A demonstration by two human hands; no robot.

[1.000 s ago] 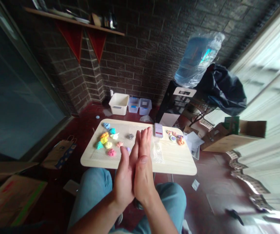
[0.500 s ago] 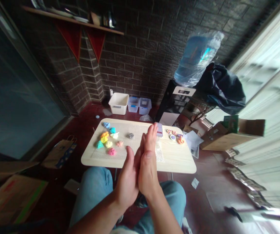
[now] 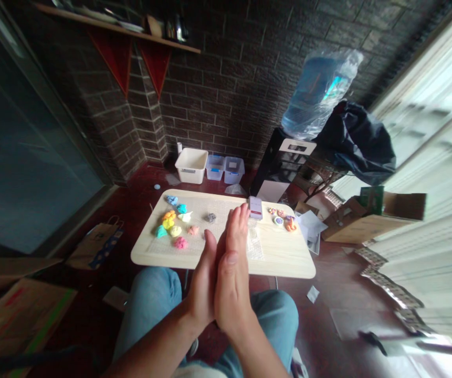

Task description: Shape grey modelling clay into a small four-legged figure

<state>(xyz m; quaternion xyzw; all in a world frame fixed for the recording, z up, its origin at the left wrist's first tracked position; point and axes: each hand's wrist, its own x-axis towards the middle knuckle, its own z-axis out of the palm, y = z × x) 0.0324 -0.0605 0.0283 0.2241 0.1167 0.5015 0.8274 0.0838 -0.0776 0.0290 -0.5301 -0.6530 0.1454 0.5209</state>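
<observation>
Above the table's near edge, my left hand (image 3: 203,286) and my right hand (image 3: 233,283) are pressed palm to palm, fingers stretched out flat and pointing away from me. The left thumb sticks up apart. Whatever may lie between the palms is hidden. Beyond them a small lump of grey modelling clay (image 3: 211,217) rests on a clear textured mat (image 3: 200,207). To the left lie several clay lumps, among them a pink lump (image 3: 180,242), a yellow lump (image 3: 168,223) and a blue lump (image 3: 171,200). A phone (image 3: 255,207) lies just past my right fingertips.
Small shaped clay pieces (image 3: 291,224) lie at the right of the pale table (image 3: 288,257). Behind it stand a white bin (image 3: 191,165), two clear bins and a water dispenser (image 3: 276,165). Cardboard boxes (image 3: 375,220) are on the floor at right, another (image 3: 24,320) at left.
Both hands have shifted slightly left, still pressed together. My right hand has slid back towards me against the left, uncovering more of the phone.
</observation>
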